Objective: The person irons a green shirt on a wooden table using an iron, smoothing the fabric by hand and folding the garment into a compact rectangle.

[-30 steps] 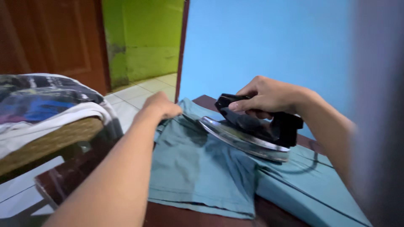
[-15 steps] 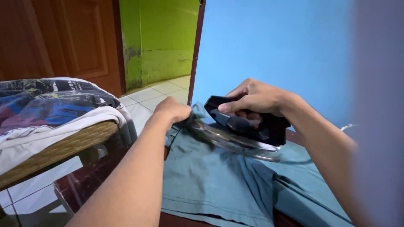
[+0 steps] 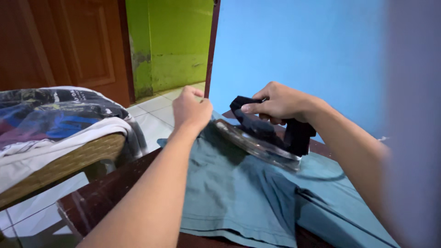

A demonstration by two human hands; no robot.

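Note:
A teal-grey garment (image 3: 239,193) lies spread over a dark wooden table (image 3: 105,195). My right hand (image 3: 280,103) grips the black handle of a clothes iron (image 3: 264,138), whose shiny soleplate is tilted up at its front over the cloth. My left hand (image 3: 190,110) is closed on the far edge of the garment, just left of the iron's tip, with my forearm stretched across the cloth.
A woven basket (image 3: 64,160) piled with printed and white clothes (image 3: 50,115) stands at the left. Behind it is a brown door (image 3: 69,46), a green wall past the doorway and a tiled floor (image 3: 151,112). A blue wall (image 3: 294,50) rises behind the table.
My left hand has lifted and pulled the garment's far edge up. The iron has shifted slightly away from me and tilted more. The view has moved a little.

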